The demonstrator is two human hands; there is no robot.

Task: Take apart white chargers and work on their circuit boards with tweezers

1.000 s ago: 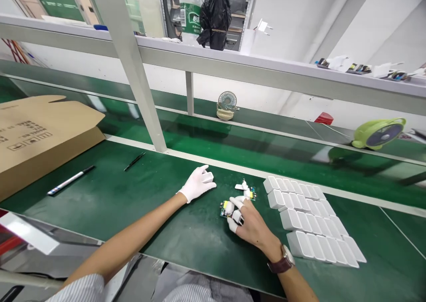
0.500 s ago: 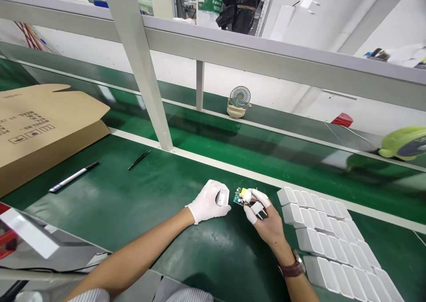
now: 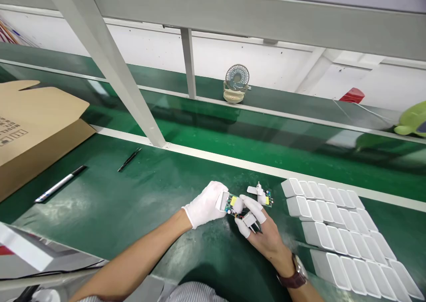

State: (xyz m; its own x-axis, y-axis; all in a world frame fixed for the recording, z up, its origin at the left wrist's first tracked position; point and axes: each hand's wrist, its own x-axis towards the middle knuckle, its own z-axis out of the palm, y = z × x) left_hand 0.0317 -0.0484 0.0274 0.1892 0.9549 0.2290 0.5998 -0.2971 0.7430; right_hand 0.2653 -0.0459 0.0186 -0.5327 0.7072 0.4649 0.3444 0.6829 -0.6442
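My left hand (image 3: 206,204), in a white glove, is closed around a small white plastic housing (image 3: 222,200) whose open end faces right. My right hand (image 3: 262,222), with white finger cots on its fingertips, grips a circuit board (image 3: 233,203) with a yellow part on it. The board's left end is at the housing's mouth and appears partly inside. A white plug piece with metal prongs (image 3: 249,220) hangs by the right fingers and looks wired to the board. Just beyond the right hand, a second circuit board (image 3: 265,198) with a white plug piece lies on the green mat.
Rows of white housings (image 3: 328,226) stand on the right. Tweezers (image 3: 129,160), a marker pen (image 3: 61,184) and a cardboard box (image 3: 43,133) are on the left. A slanted metal post (image 3: 113,66) rises behind the mat, and a small fan (image 3: 237,83) stands farther back.
The right hand has brought the board left to the housing's mouth, closing the gap between them. The second board, hidden before, now shows behind the right hand. The head view has tilted downward.
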